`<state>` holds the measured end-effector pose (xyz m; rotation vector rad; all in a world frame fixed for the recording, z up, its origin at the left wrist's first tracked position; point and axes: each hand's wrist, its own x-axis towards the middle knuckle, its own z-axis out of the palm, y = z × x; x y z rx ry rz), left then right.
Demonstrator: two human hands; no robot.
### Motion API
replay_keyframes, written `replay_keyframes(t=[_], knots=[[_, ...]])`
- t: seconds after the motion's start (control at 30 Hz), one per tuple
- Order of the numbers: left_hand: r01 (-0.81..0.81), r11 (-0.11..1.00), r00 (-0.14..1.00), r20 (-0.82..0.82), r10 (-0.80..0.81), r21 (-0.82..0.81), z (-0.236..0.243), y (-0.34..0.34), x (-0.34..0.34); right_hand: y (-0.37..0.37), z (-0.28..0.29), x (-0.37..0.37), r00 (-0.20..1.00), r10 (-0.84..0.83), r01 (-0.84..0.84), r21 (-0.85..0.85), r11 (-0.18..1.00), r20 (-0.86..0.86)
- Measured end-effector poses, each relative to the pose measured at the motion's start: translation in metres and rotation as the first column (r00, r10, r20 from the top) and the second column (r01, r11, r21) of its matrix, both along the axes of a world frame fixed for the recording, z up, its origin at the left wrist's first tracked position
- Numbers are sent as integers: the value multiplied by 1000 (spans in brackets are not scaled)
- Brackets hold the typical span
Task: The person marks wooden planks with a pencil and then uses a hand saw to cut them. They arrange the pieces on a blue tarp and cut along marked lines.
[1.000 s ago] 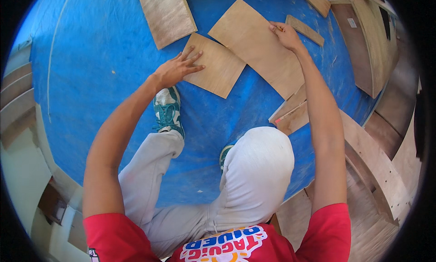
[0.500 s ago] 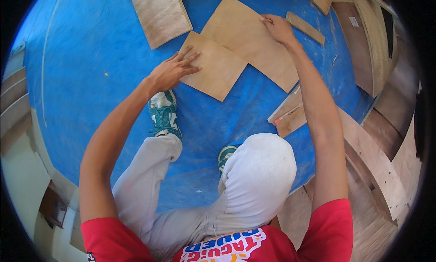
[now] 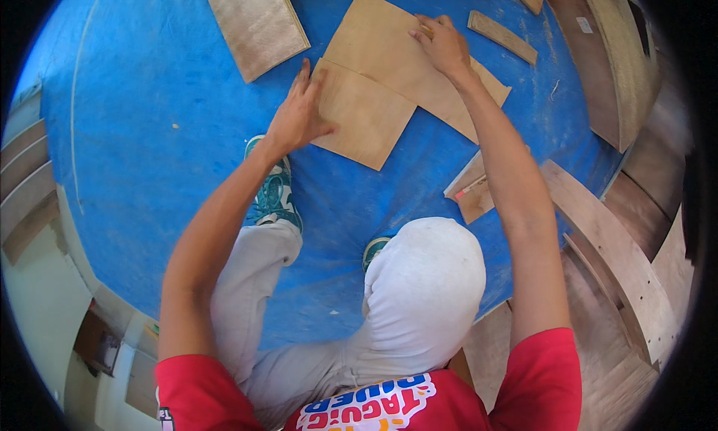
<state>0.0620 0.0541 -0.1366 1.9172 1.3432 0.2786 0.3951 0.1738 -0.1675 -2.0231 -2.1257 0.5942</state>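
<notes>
Left hand [image 3: 297, 115] flat, fingers spread, pressing left edge of small square plywood panel [image 3: 364, 117] on blue floor sheet [image 3: 149, 132]. Right hand [image 3: 443, 46] fingers bent, together, resting on larger plywood panel [image 3: 396, 50], touching small panel's upper edge. Teal shoe [image 3: 273, 192] just below.

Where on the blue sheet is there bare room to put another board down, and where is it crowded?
The widest bare patch of the blue sheet lies left of the left hand and the upper board. A smaller one sits between the shoe and the small offcuts. Under the right hand, the two plywood squares and curved pieces crowd it.
</notes>
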Motion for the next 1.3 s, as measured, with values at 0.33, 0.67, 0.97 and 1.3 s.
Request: replay_keyframes(t=[0.33,0.67,0.97,1.3], knots=[[-314,939,947,-26,320,139,-21,8,29,-6,-1,-8,995,-82,84,36,996,-49],[-684,720,725,6,688,116,-31,36,58,-126,8,-4,869,-426,486,270,831,-252],[-796,605,605,50,795,12,-37,41,63,-184,6,63,564,-826,825,46,563,10],[-780,625,625,20,780,-22,-33,46,58,-215,31,-41,713,-575,588,-105,802,-402]])
